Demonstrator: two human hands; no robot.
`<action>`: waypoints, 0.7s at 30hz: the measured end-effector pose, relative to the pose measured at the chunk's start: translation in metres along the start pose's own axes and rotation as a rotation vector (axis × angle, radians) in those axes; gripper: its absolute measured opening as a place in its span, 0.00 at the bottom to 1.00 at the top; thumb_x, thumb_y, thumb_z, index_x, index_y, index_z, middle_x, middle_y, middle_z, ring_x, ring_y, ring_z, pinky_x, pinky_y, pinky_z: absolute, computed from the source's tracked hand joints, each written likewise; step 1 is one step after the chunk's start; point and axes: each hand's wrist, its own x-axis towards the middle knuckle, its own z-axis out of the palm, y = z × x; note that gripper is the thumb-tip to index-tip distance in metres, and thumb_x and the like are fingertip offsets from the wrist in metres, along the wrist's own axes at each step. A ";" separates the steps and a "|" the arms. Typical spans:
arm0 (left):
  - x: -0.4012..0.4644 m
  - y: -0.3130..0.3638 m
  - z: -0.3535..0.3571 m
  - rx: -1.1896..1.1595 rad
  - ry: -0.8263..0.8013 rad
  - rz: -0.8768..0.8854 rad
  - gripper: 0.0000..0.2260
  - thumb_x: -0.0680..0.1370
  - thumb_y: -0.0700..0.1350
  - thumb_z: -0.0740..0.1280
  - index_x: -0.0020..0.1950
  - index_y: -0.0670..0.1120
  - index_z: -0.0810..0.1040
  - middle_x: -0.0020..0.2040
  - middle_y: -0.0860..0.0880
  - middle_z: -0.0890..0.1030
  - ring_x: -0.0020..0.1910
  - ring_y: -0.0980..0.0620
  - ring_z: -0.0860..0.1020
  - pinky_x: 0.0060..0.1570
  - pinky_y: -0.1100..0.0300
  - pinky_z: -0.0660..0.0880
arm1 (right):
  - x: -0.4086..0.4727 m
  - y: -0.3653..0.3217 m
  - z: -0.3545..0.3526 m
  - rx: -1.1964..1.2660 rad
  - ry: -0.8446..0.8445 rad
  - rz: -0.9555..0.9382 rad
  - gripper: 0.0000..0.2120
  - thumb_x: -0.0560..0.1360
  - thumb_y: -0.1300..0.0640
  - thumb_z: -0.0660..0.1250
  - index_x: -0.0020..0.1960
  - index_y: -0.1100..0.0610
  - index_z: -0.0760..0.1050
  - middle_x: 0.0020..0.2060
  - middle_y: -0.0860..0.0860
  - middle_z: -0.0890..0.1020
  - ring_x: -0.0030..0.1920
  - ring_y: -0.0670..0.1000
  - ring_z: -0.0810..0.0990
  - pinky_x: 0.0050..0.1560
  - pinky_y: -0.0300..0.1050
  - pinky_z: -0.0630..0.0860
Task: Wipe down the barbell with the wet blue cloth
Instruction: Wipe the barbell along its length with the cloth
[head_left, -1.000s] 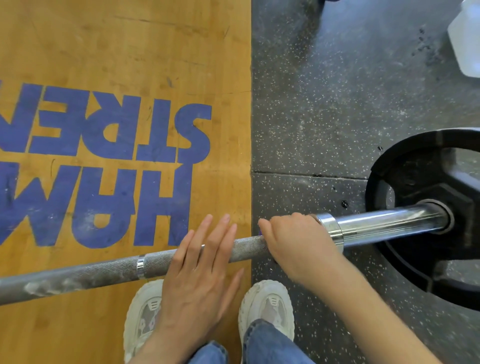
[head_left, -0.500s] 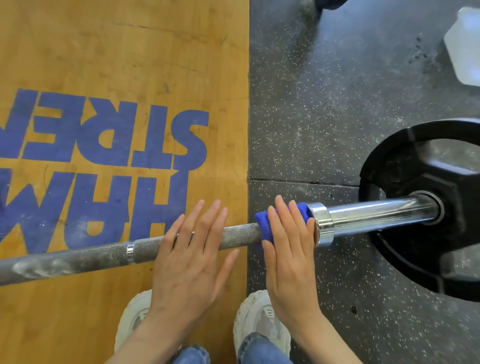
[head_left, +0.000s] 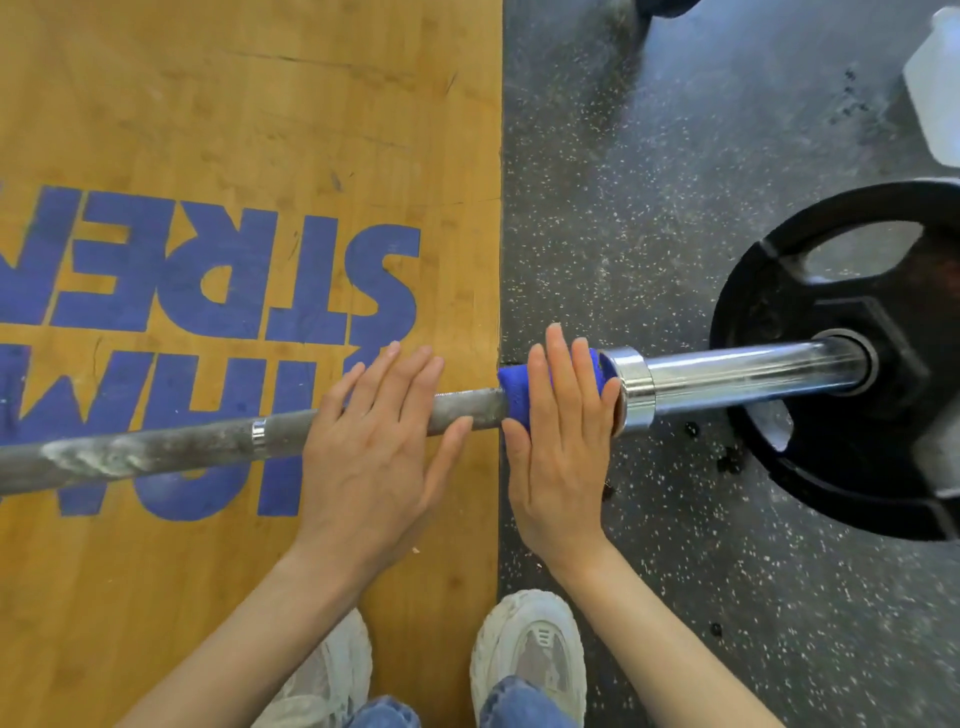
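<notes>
Two flat hands here: right hand (head_left: 558, 447) presses the wet blue cloth (head_left: 519, 387) onto the barbell (head_left: 208, 441) beside the collar (head_left: 631, 387), left hand (head_left: 371, 452) steadies, neither grip clenched. Bar could roll, or the loose cloth slip.

A wooden platform (head_left: 249, 130) with blue lettering (head_left: 208, 291) is lying left of the speckled rubber floor (head_left: 649, 182). A translucent white jug (head_left: 935, 88) is sitting on that floor at its far right edge. Two pale sneakers (head_left: 530, 649) are standing at the near edge of the floor, below blue jeans (head_left: 509, 701).

Both flat hands on barbell (head_left: 156, 449), right hand (head_left: 558, 441) pressing blue cloth (head_left: 514, 389)
</notes>
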 end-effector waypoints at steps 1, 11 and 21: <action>0.005 -0.001 0.000 -0.007 -0.003 -0.004 0.25 0.84 0.57 0.55 0.70 0.42 0.76 0.70 0.46 0.78 0.72 0.45 0.73 0.70 0.48 0.64 | -0.004 0.003 0.003 -0.005 0.001 -0.010 0.24 0.87 0.51 0.47 0.80 0.61 0.54 0.80 0.55 0.56 0.81 0.54 0.49 0.80 0.56 0.43; 0.040 -0.015 0.004 -0.069 0.047 -0.022 0.25 0.83 0.58 0.56 0.64 0.42 0.81 0.63 0.46 0.83 0.68 0.44 0.77 0.64 0.51 0.68 | 0.027 0.008 0.024 -0.028 0.053 -0.025 0.25 0.87 0.50 0.46 0.81 0.60 0.51 0.81 0.55 0.54 0.81 0.54 0.48 0.80 0.56 0.42; 0.069 -0.025 0.010 0.011 0.062 -0.040 0.26 0.85 0.59 0.53 0.67 0.42 0.79 0.66 0.45 0.80 0.73 0.42 0.72 0.68 0.46 0.66 | 0.048 0.009 0.042 0.006 0.099 -0.001 0.25 0.87 0.50 0.47 0.79 0.62 0.55 0.78 0.59 0.58 0.82 0.53 0.47 0.80 0.56 0.42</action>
